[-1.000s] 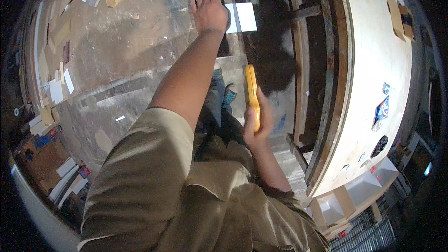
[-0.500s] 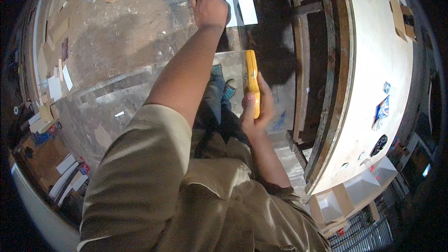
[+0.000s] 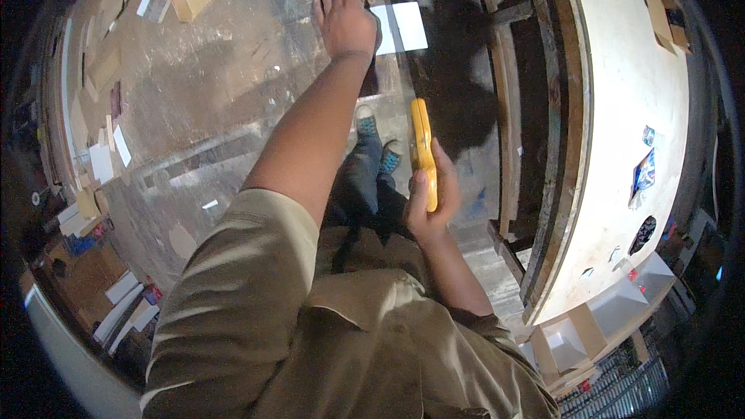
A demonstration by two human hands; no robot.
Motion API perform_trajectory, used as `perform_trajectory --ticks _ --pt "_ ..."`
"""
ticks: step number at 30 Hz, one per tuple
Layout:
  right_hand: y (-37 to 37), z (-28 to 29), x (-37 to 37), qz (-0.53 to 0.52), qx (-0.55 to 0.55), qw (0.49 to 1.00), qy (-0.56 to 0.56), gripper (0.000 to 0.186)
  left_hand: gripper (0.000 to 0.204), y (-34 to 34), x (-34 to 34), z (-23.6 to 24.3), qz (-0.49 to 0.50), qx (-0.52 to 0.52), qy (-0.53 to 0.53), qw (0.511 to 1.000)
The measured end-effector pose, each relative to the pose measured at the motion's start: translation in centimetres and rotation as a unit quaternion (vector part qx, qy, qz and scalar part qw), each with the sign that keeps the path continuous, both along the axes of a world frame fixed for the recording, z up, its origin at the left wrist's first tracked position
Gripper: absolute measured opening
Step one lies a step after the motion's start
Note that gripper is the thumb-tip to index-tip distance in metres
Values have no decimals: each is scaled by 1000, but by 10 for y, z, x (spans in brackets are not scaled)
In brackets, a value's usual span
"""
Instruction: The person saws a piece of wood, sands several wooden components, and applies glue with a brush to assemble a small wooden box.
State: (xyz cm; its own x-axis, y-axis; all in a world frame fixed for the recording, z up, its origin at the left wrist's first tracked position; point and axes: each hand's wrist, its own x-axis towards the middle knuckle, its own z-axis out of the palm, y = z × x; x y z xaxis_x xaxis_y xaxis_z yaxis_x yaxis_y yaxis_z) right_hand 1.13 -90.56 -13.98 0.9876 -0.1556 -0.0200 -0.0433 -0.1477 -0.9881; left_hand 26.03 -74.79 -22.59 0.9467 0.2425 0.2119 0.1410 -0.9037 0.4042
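Head view: your right hand has fingers and thumb closed around the lower end of the yellow tool, just off centre toward 2 o'clock, while your left hand spreads open at 12 o'clock over the brown surface, with the white sheet at its 3 o'clock side. You seem to be bracing left and holding right; moving the tool calls for a firm grip, clear of those spread fingers.

Hands apart, yellow tool in right
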Motion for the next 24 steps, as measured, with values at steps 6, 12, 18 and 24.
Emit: perform_trajectory --ticks 6,12,18,24 --pt "-3 5 -25 3 -83 992 -90 48 72 -2 -2 4 12 -7 -15 1000" --pt "-6 13 -24 3 -31 998 -54 47 60 20 -19 17 -143 -40 12 989" --pt "-6 7 -21 10 -63 995 -77 45 58 36 -55 26 -261 4 50 964" --pt "-16 0 -29 28 -42 997 -57 45 53 40 -54 15 -251 21 32 967"
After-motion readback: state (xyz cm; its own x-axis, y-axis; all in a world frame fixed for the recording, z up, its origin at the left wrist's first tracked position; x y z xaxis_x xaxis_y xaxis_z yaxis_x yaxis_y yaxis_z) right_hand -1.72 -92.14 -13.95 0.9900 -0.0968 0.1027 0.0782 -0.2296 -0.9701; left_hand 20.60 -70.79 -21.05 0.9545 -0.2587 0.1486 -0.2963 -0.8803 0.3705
